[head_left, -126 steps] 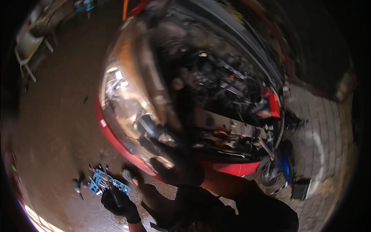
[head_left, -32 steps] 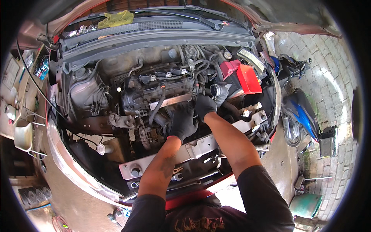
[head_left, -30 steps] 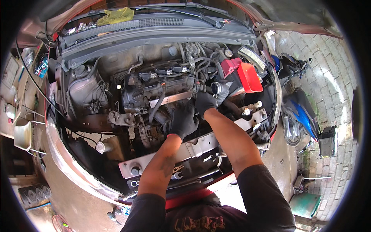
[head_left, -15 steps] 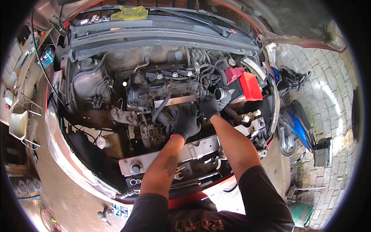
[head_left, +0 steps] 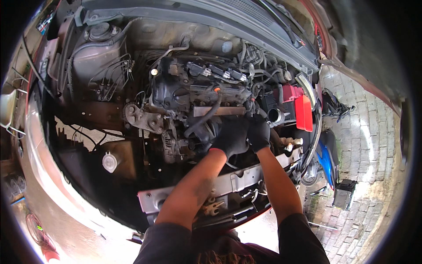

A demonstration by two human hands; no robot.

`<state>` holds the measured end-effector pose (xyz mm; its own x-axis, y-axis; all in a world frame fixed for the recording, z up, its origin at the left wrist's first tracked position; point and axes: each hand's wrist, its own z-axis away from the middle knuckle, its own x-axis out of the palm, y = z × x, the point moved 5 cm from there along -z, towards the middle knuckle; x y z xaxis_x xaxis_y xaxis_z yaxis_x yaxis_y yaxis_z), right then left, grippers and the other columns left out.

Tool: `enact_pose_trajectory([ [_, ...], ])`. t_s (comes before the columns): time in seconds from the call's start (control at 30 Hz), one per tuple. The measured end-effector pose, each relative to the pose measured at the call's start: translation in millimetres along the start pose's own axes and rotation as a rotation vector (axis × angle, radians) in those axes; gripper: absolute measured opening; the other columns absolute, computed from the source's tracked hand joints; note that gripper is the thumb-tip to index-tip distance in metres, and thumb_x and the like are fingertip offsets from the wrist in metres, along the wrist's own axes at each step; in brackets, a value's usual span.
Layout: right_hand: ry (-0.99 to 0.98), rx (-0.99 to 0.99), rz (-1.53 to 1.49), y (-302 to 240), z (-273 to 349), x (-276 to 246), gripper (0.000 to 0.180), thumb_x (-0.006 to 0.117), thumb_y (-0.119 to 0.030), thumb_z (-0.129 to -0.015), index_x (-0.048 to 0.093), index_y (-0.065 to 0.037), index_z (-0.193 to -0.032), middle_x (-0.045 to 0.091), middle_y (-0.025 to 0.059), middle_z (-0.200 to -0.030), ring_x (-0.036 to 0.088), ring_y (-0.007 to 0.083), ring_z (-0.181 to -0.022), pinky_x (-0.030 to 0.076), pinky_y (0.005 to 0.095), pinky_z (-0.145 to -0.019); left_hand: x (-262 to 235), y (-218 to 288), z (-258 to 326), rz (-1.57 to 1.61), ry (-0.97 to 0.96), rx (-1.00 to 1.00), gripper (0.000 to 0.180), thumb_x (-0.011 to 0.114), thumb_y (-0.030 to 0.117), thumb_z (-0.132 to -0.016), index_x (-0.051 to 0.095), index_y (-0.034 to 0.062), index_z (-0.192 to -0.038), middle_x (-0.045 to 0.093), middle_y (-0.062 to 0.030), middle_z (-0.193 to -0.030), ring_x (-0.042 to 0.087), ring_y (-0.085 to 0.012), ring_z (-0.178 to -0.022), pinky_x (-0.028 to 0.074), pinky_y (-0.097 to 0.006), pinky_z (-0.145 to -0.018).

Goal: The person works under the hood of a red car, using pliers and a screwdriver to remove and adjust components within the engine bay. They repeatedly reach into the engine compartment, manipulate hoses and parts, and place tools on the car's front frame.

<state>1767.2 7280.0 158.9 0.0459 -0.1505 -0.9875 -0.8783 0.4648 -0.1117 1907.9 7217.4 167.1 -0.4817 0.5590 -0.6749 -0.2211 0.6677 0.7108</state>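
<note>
A blue-and-black motorcycle (head_left: 325,159) is noted at right beside a black box (head_left: 344,194) and grey paving (head_left: 351,158); a reddish coil (head_left: 38,230) lies at lower left.

- Left hand (head_left: 233,137): gloved in black, red at the wrist.
- Right hand (head_left: 258,133): gloved in black.
- Engine (head_left: 169,90): black, with an orange fitting (head_left: 217,89).
- Container (head_left: 303,113): bright red.
- Crossbar (head_left: 246,177): silver-grey.
- Reservoir (head_left: 126,154): tan, its cap (head_left: 109,162) white.
- Motorbike (head_left: 326,152): blue and black.
- Paving (head_left: 351,103): grey, brick-patterned.

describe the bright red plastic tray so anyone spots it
In the open engine bay, find the black-gloved right hand. Farther right, near the bay's edge, is the bright red tray, boxier and brighter than the crimson plastic cover beside it.
</note>
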Motion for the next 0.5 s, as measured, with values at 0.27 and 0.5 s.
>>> enact_pose_trajectory([
  [0.27,0.054,0.002,-0.191,-16.2,-5.9,-7.3,0.017,0.057,-0.011,-0.099,0.069,0.0,-0.099,0.07,0.0206,-0.093,0.069,0.0379,-0.089,0.054,0.0461,-0.076,-25.3,-4.2,0.8,0.092,0.1,-0.106,0.087,0.079,0.019,-0.073,0.043,-0.0032,-0.148,0.065,-0.0266,-0.121,0.065,-0.0443,-0.113,0.049,-0.055,-0.097],
  [0.5,0.009,0.119,-0.208,-22.1,-2.1,-17.6,0.016,0.055,-0.007,-0.1,0.067,0.001,-0.107,0.07,0.0213,-0.098,0.068,0.0409,-0.091,0.053,0.0462,-0.078,-21.5,-7.9,-6.3,0.211,0.047,-0.174,0.069,0.076,0.01,-0.073,0.053,-0.002,-0.137,0.063,-0.0284,-0.125,0.061,-0.0467,-0.119,0.046,-0.056,-0.103],
])
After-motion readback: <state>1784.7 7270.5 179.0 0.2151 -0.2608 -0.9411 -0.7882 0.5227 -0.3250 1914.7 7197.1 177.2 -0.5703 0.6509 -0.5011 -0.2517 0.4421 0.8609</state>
